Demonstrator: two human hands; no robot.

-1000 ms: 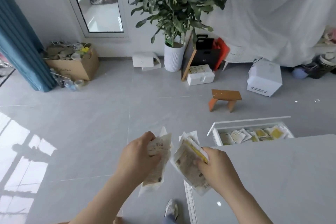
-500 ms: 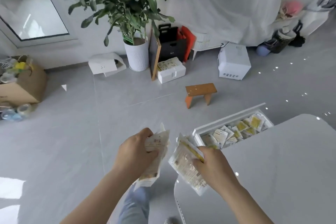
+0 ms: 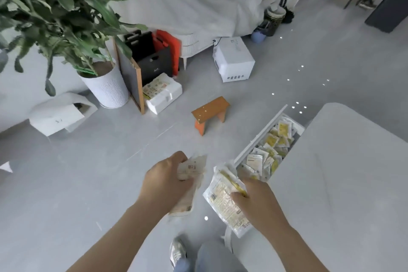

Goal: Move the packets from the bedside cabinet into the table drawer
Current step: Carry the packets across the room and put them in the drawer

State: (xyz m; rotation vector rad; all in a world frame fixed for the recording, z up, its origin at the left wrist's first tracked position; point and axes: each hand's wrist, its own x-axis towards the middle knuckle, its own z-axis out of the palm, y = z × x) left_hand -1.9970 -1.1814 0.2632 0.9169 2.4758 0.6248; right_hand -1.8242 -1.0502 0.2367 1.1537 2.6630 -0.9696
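Grip — left hand (image 3: 163, 181) holds beige packets (image 3: 192, 168) | right hand (image 3: 258, 201) holds yellow-printed packets (image 3: 220, 196) | drawer (image 3: 261, 133) open

You can read nothing here — every print is too blurred. The left packet (image 3: 192, 167) in your left hand (image 3: 164, 181) shows dark lines of print, the right packet (image 3: 220, 202) in your right hand (image 3: 258, 202) a printed label, the box (image 3: 55, 118) a faint scrawl — all illegible.
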